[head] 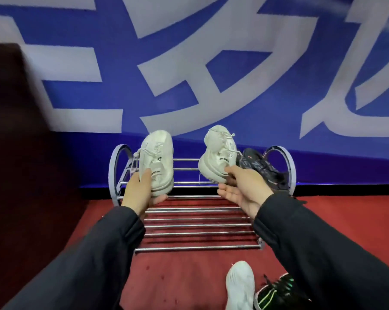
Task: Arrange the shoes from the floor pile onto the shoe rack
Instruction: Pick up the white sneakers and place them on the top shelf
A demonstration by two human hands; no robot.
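White sneakers, one per hand, toes up over the top tier of the shoe rack [198, 224]. Risk of a slip between the chrome bars, or a roll onto the black shoe [259, 167] at the right end, given rounded soles and loose laces. Left hand [142, 189]: fingers closed round the left sneaker [160, 159], palm under the heel. Right hand [245, 186]: thumb and fingertips pinching the right sneaker [220, 153] at the sole, palm up. Two more shoes on the red floor [177, 276] below.

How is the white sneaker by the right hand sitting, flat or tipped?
Tipped. The white sneaker points toe-up over the rack's top tier, its sole showing on the left, with the right hand at its heel.
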